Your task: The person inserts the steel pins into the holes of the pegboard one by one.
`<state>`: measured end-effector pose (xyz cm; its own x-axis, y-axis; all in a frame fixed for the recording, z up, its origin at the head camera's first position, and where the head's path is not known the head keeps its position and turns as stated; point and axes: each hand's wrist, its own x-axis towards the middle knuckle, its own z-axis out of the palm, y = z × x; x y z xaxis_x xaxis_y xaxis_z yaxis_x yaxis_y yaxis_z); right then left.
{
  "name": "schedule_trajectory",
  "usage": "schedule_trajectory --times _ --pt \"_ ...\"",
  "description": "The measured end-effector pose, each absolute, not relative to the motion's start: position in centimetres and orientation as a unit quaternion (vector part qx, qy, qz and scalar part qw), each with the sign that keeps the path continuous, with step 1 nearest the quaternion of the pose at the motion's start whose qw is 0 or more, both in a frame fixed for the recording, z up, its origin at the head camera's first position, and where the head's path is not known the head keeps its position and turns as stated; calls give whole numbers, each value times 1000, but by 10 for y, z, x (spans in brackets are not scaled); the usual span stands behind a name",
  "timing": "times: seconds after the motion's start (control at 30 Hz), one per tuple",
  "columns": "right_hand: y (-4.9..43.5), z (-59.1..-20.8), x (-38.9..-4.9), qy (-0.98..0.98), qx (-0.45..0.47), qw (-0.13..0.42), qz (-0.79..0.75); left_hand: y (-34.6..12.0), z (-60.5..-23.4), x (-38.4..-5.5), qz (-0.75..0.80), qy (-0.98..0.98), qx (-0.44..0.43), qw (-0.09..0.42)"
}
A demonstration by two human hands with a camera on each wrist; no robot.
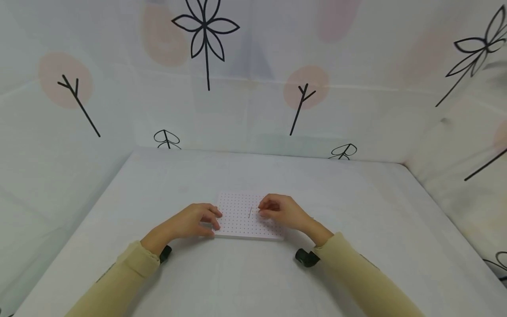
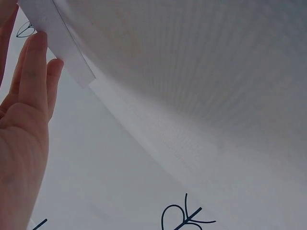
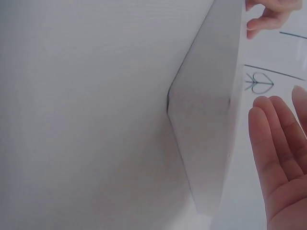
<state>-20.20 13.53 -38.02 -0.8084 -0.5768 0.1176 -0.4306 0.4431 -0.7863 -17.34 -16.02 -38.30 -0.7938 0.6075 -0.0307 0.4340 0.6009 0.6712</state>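
Note:
A white board point(image 1: 237, 220) with a grid of small dark holes lies on the white-covered table. One thin dark stick, like a pin point(image 1: 250, 212), shows near the middle of the grid. My left hand point(image 1: 196, 220) is at the board's left edge, its fingertips point(image 2: 36, 40) touching the side. Over the right part of the board hovers my right hand point(image 1: 283, 211), just right of the pin, with fingers lightly bent. In the right wrist view its fingers point(image 3: 261, 127) are fairly straight, the thumb apart from them, and nothing shows between them.
White cloth point(image 1: 245, 114) printed with plant shapes hangs behind the table and at both sides. A dark wrist camera point(image 1: 306, 257) sits under the right wrist, and another point(image 1: 165, 254) under the left. The tabletop point(image 1: 237, 281) extends in front of the board.

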Motion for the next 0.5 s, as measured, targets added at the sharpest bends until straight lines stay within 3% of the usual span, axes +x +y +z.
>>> schedule_trajectory --times 0.5 --pt "157 -385 -197 852 -265 82 -444 -162 -388 -174 337 884 298 125"
